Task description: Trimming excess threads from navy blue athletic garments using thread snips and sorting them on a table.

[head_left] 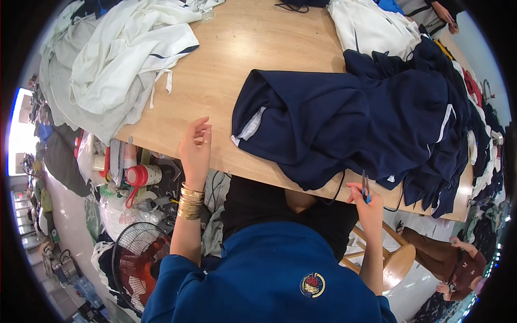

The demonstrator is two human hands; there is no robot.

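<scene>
My left hand (pixel 195 148) is raised over the table's near edge, fingers loosely bent and apart, with nothing in it. Several gold bangles (pixel 191 202) circle that wrist. In my right hand (pixel 368 207) is a small pair of thread snips (pixel 367 189) with blue on the handle, blades pointing away from me. Just beyond the snips lies a navy blue garment (pixel 323 118), bunched and folded, with white trim and a pale patch showing inside its left opening. A dark cord (pixel 339 188) hangs from it over the table edge. Neither hand visibly grips the cloth.
White and light grey garments (pixel 124 59) are heaped on the far left of the wooden table (pixel 242 37). Another white garment (pixel 371 27) lies far right. Below left are a red-lidded bottle (pixel 144 175) and a fan (pixel 137 264). A wooden stool (pixel 398 264) and people are at right.
</scene>
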